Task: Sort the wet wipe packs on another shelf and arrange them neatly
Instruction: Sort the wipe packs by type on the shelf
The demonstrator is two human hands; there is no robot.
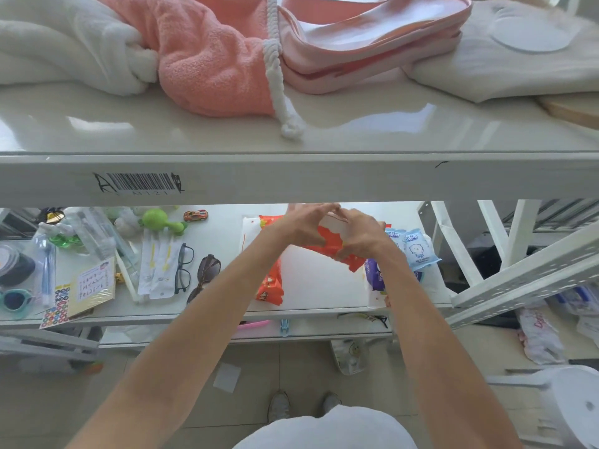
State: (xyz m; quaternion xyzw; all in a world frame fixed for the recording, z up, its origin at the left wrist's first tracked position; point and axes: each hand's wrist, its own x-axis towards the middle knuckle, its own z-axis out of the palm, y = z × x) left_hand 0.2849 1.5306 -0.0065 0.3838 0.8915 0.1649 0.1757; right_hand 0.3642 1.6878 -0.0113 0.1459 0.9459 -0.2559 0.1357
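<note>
I hold an orange wipe pack (pixel 327 243) between both hands above the middle shelf (pixel 207 306), just under the front beam of the top shelf (pixel 291 176). My left hand (pixel 299 226) grips its left end with fingers curled over the top, and my right hand (pixel 359 233) pinches its right end, thumb underneath; the pack tilts down toward the right. Below it a second orange pack (pixel 270 286) lies on the shelf by my left forearm, on the edge of a white pack (pixel 311 277). To the right, two pale blue packs (pixel 418 249) stand close together, with a purple pack (pixel 374 270) just in front of them, partly hidden by my right wrist. Further left on the same shelf lie black glasses (pixel 183 267), sunglasses (pixel 205 273), a green toy (pixel 162 220) and a small toy car (pixel 195 215). On the top shelf sit a pink towel (pixel 207 53), a white towel (pixel 71 40) and a pink bag (pixel 366 43).
</note>
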